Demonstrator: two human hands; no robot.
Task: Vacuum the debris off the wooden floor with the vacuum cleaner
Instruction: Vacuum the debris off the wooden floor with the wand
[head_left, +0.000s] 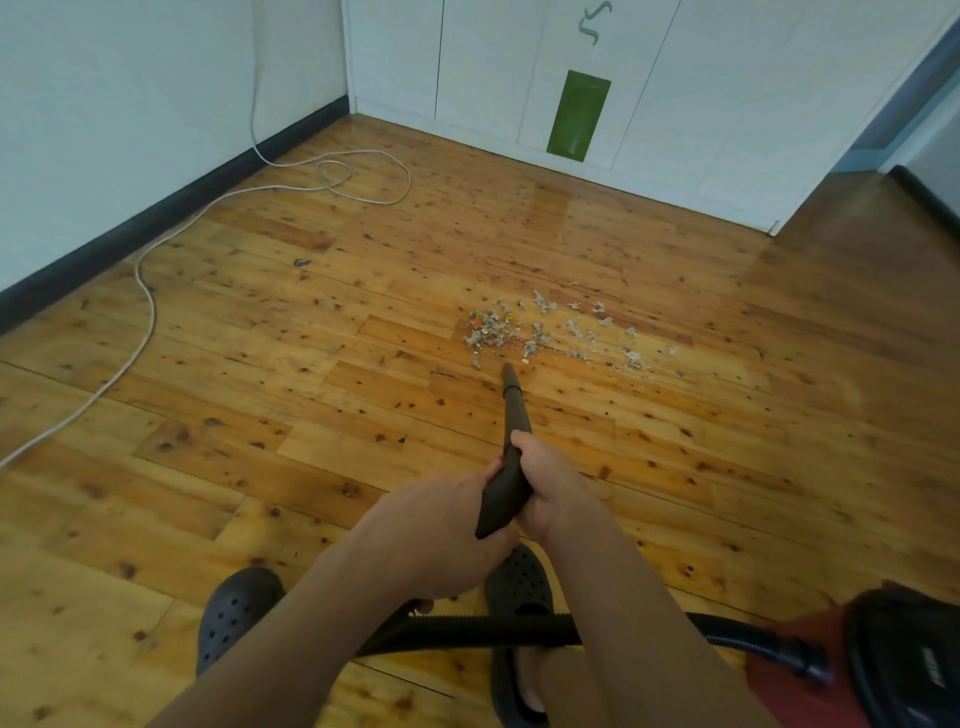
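Observation:
A patch of grey fluff and small coloured scraps, the debris (556, 332), lies scattered on the wooden floor (311, 395) ahead of me. The dark vacuum nozzle (514, 410) points at it, its tip just short of the near edge of the patch. My right hand (545, 483) grips the nozzle's upper part. Behind it, my left hand (441, 535) holds the thick rear end. A black ribbed hose (493, 629) runs under my arms to the red and black vacuum body (883, 665) at the lower right.
A white cable (150, 312) snakes along the floor at the left and loops near the wall. White cabinets with a green panel (577, 115) close off the far side. A small dark scrap (301, 262) lies apart at the left. My dark clogs (234, 613) stand below.

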